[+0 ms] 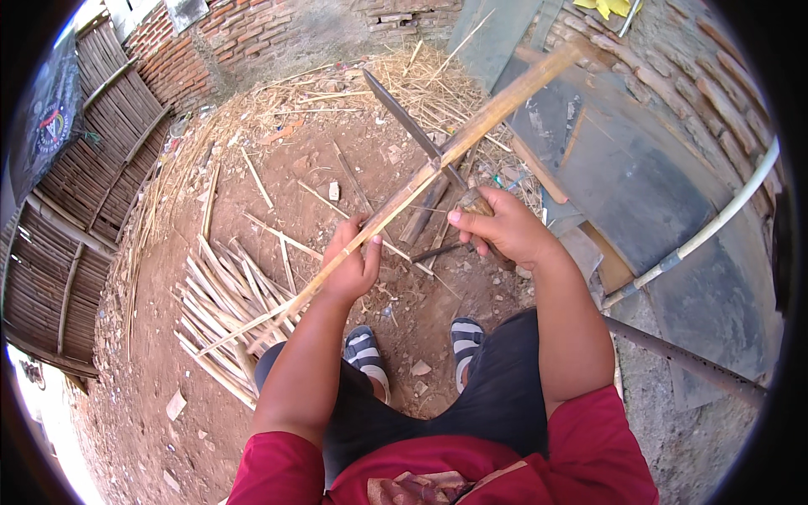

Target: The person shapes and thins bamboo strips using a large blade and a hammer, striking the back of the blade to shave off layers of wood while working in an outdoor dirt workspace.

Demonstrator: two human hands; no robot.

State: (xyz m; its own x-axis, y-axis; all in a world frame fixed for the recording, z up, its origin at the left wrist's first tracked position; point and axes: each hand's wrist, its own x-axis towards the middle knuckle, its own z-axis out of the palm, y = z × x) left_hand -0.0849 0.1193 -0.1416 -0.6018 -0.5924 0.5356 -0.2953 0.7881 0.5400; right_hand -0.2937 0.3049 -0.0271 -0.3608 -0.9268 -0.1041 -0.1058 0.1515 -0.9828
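A long bamboo pole (pixel 512 99) slants from the upper right, past the middle, to the lower left. My left hand (pixel 352 263) is closed round its lower, thinner part. In my right hand (pixel 513 229) is a machete, gripped by its wooden handle. The dark machete blade (pixel 397 111) points up and to the left and crosses the pole near the middle. The pole covers part of the blade there; whether the edge is sunk into the bamboo I cannot tell. Behind the crossing, a dark piece of wood (pixel 423 215) lies on the ground.
A pile of split bamboo sticks (pixel 220 313) lies by my left leg. Dry straw and shavings (pixel 404 76) cover the far ground. Dark flat sheets (pixel 623 181), a pale pipe (pixel 724 219) and a rusty bar (pixel 686 358) are on the right. A slatted bamboo panel (pixel 93 177) stands left.
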